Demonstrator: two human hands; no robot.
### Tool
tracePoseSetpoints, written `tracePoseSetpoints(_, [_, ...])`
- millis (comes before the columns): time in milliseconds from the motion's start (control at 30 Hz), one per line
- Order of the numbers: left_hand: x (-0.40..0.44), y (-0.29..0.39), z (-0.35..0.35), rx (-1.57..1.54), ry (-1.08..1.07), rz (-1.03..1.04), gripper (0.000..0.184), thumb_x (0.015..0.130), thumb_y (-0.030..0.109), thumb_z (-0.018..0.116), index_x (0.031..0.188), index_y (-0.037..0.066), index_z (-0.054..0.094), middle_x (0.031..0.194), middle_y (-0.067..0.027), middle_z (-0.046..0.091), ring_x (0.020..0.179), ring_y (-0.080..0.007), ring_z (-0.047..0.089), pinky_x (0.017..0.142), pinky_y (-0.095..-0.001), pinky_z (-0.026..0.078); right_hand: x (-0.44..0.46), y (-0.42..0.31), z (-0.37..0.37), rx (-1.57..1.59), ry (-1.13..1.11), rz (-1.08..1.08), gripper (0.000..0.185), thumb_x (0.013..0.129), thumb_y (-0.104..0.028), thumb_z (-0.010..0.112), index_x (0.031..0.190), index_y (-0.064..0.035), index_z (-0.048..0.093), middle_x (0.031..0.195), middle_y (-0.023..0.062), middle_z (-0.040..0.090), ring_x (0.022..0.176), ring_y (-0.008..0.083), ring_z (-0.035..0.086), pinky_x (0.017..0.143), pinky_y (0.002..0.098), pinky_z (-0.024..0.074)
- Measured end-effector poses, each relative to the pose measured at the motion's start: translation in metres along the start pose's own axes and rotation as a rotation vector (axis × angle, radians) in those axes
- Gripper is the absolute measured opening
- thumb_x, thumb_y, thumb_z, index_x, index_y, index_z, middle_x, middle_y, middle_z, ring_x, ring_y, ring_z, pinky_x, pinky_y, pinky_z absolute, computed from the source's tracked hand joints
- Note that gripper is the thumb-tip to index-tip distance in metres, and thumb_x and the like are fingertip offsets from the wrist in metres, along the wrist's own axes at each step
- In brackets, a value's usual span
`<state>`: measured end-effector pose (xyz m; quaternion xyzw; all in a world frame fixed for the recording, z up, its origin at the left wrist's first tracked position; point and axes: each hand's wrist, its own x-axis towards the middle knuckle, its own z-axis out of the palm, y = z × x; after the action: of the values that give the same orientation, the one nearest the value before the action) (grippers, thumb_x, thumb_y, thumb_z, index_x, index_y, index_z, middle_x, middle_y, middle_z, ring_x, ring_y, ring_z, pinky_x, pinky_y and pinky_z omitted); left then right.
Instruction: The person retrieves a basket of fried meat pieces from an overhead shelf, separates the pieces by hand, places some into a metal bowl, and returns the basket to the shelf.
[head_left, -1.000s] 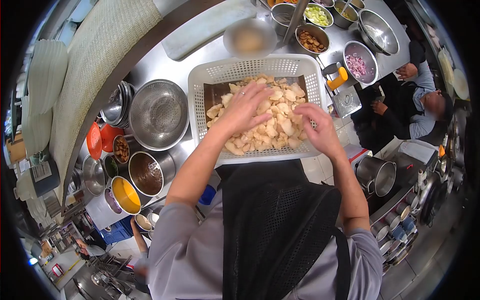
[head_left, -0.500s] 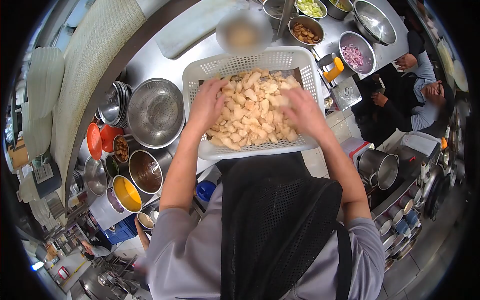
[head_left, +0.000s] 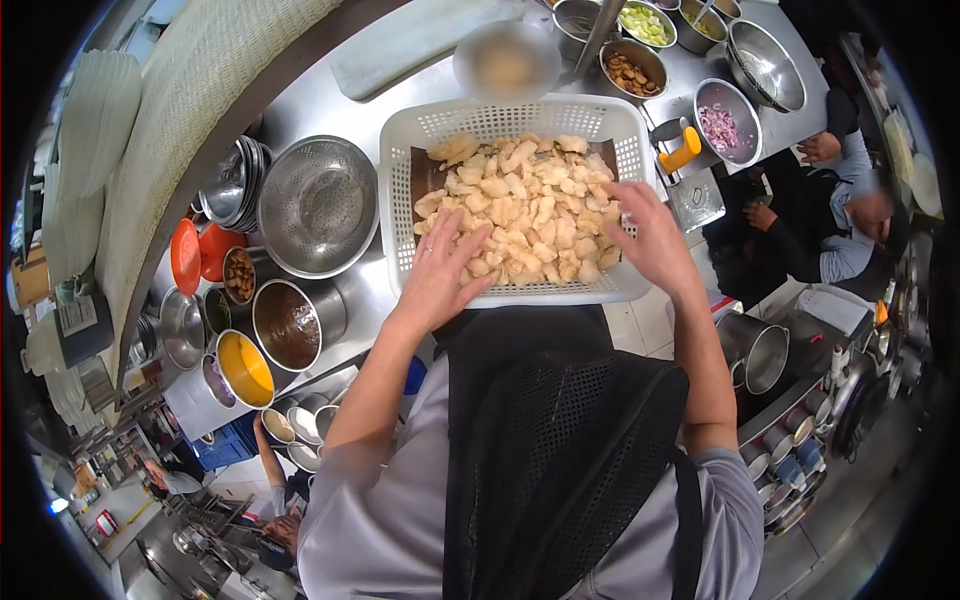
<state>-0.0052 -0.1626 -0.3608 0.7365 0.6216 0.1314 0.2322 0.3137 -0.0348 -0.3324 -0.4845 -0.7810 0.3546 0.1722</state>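
A white perforated basket [head_left: 510, 116] stands on the steel counter in front of me, with a brown liner at its sides. Pale, battered-looking food pieces [head_left: 535, 215] are heaped inside it. My left hand [head_left: 440, 270] rests at the near left of the heap, fingers spread and touching the pieces. Over the right edge of the heap is my right hand [head_left: 650, 235], its fingers apart and curved toward the pieces. Neither hand has a piece visibly in its grasp.
A steel colander [head_left: 318, 207], a pot of brown sauce [head_left: 290, 325] and a yellow-filled container [head_left: 245, 368] are at left. Behind the basket lies a white board [head_left: 415, 45]. A bowl of chopped onion [head_left: 722, 125] stands at right, near a person in black [head_left: 800, 220].
My left hand has come down from the upper left of the heap to its near left edge. My right hand has shifted outward to the right edge. The heap's surface looks rearranged.
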Motion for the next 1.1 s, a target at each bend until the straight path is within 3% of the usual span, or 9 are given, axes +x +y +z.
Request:
tracePoseSetpoints(200, [0.016,0.000,0.006,-0.087,0.025,0.017,0.053,0.089,0.024,0.080,0.137,0.014,0.063,0.149,-0.0178,0.050,0.142,-0.0411,0.044,0.115,-0.0484,0.041,-0.018,0.006,0.049,-0.366,-0.123,-0.077,0.061,0.085,-0.006,0.071,0.144,-0.0079,0.054,0.133,0.0237,0.055,0.113,0.0444,0.062,0.101,0.0498,0.0509])
tracePoseSetpoints(333, [0.021,0.002,-0.007,-0.419,0.047,0.054,0.044,0.090,0.018,0.077,0.132,0.010,0.065,0.142,-0.0154,0.057,0.133,-0.0384,0.054,0.110,-0.0457,0.046,-0.007,-0.006,0.031,0.170,-0.170,0.113,0.050,0.089,-0.007,0.069,0.138,-0.0060,0.058,0.130,0.0225,0.057,0.112,0.0410,0.063,0.097,0.0481,0.0524])
tracePoseSetpoints(467, [0.022,-0.014,-0.021,-0.259,0.255,0.026,0.042,0.091,0.016,0.075,0.131,0.008,0.064,0.139,-0.0143,0.060,0.132,-0.0351,0.055,0.111,-0.0454,0.045,-0.005,0.007,0.029,0.000,-0.095,0.059,0.052,0.089,-0.012,0.073,0.139,-0.0057,0.058,0.133,0.0222,0.056,0.116,0.0404,0.062,0.099,0.0471,0.0516])
tracePoseSetpoints(633, [0.004,-0.022,-0.003,0.147,-0.049,-0.093,0.112,0.070,0.035,0.093,0.162,0.019,0.031,0.166,-0.0255,0.022,0.149,-0.0601,0.021,0.123,-0.0584,0.030,-0.024,-0.001,0.051,-0.234,-0.170,-0.043,0.077,0.082,-0.023,0.084,0.150,-0.0099,0.049,0.149,0.0284,0.043,0.129,0.0497,0.054,0.111,0.0479,0.0463])
tracePoseSetpoints(733, [0.011,-0.009,-0.005,0.051,-0.150,-0.184,0.113,0.070,0.030,0.093,0.163,0.024,0.030,0.167,-0.0241,0.022,0.152,-0.0572,0.017,0.122,-0.0613,0.030,-0.018,-0.018,0.069,-0.264,-0.180,-0.027,0.086,0.076,-0.025,0.089,0.152,-0.0133,0.049,0.158,0.0265,0.034,0.139,0.0478,0.046,0.116,0.0477,0.0427])
tracePoseSetpoints(867, [0.011,-0.014,0.002,-0.012,-0.005,-0.077,0.102,0.066,0.030,0.094,0.155,0.022,0.044,0.159,-0.0200,0.034,0.143,-0.0476,0.037,0.109,-0.0650,0.040,-0.005,0.000,0.076,-0.151,-0.083,-0.100,0.071,0.078,-0.019,0.086,0.142,-0.0090,0.058,0.146,0.0231,0.046,0.130,0.0429,0.054,0.108,0.0461,0.0478])
tracePoseSetpoints(900, [0.009,-0.007,-0.002,0.035,0.094,-0.047,0.080,0.070,0.025,0.091,0.142,0.016,0.057,0.146,-0.0182,0.046,0.131,-0.0421,0.048,0.103,-0.0580,0.046,-0.002,0.006,0.074,-0.115,-0.060,-0.105,0.065,0.078,-0.018,0.084,0.138,-0.0072,0.061,0.142,0.0222,0.049,0.125,0.0412,0.057,0.105,0.0452,0.0501])
tracePoseSetpoints(1033, [0.015,-0.011,0.006,-0.246,0.234,-0.040,0.041,0.085,0.012,0.079,0.124,0.008,0.067,0.127,-0.0145,0.057,0.118,-0.0334,0.059,0.099,-0.0380,0.051,0.012,0.019,0.064,0.037,-0.044,-0.004,0.042,0.084,-0.009,0.077,0.124,-0.0048,0.067,0.128,0.0147,0.056,0.116,0.0296,0.061,0.087,0.0350,0.0574])
tracePoseSetpoints(1100, [0.023,-0.006,0.005,-0.398,0.183,-0.064,0.036,0.089,0.008,0.074,0.124,0.007,0.066,0.125,-0.0139,0.057,0.113,-0.0300,0.062,0.094,-0.0362,0.055,0.023,0.025,0.061,0.147,0.068,-0.012,0.039,0.085,-0.007,0.075,0.124,-0.0053,0.068,0.128,0.0143,0.057,0.118,0.0286,0.061,0.088,0.0345,0.0577])
